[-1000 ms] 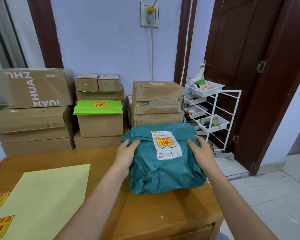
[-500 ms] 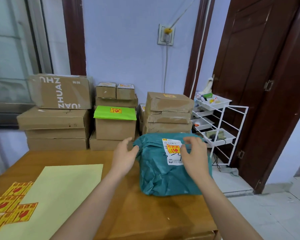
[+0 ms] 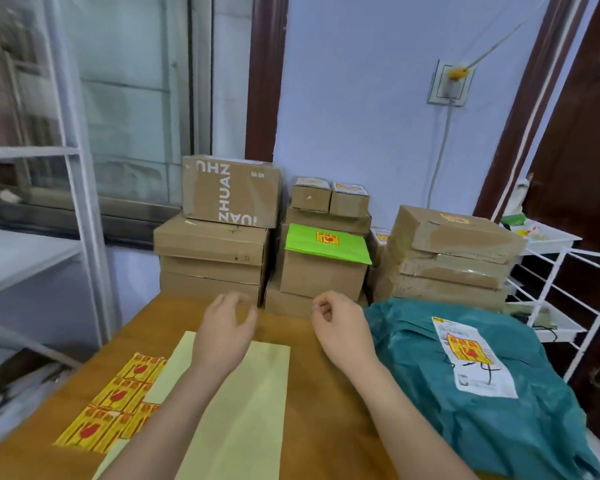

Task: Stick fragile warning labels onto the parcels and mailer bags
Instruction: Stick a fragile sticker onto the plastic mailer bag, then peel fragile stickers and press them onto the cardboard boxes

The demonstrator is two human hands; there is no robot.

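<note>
A teal mailer bag [image 3: 492, 420] lies at the right side of the wooden table [image 3: 329, 414], with a yellow-red fragile label [image 3: 468, 348] stuck on its white shipping slip. Both hands hover above the table left of the bag and hold nothing. My left hand [image 3: 222, 336] is over a pale yellow backing sheet [image 3: 236, 407], fingers loosely curled. My right hand [image 3: 340, 327] has its fingers loosely curled too. Several loose fragile labels [image 3: 113, 410] lie at the table's left front.
Stacked cardboard boxes [image 3: 219, 244] stand behind the table, some with labels on top. A green mailer [image 3: 326, 243] with a label lies on the middle stack. A white wire rack [image 3: 548, 292] stands at the right, a white shelf [image 3: 25, 258] at the left.
Both hands have let go of the teal bag and moved left, over the backing sheet. My view has swung left, so the bag now sits at the right.
</note>
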